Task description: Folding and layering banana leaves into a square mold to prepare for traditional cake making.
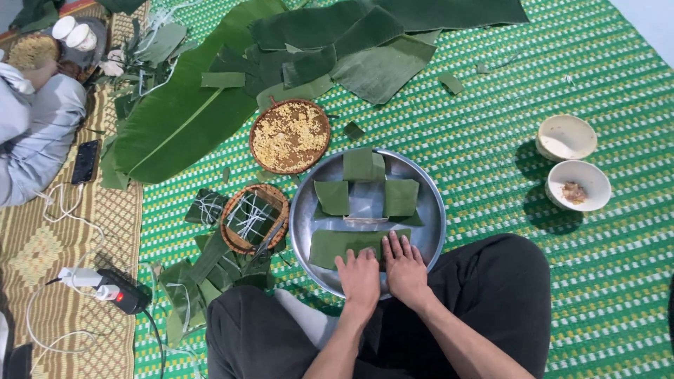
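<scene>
A round metal tray (434,203) lies on the green mat in front of my crossed legs. Cut banana-leaf pieces (365,195) are laid in a cross over a small square frame (365,220) inside it. My left hand (359,277) and my right hand (405,265) rest side by side, palms down, on the nearest folded leaf strip (330,245) at the tray's near rim. Their fingers lie flat and slightly apart, gripping nothing.
A woven basket of yellow beans (289,136) sits beyond the tray; a smaller basket with strings and scissors (253,217) lies to its left. Large banana leaves (189,112) spread behind. Two white bowls (572,165) stand right. A seated person (35,133), phone and power strip (105,286) are left.
</scene>
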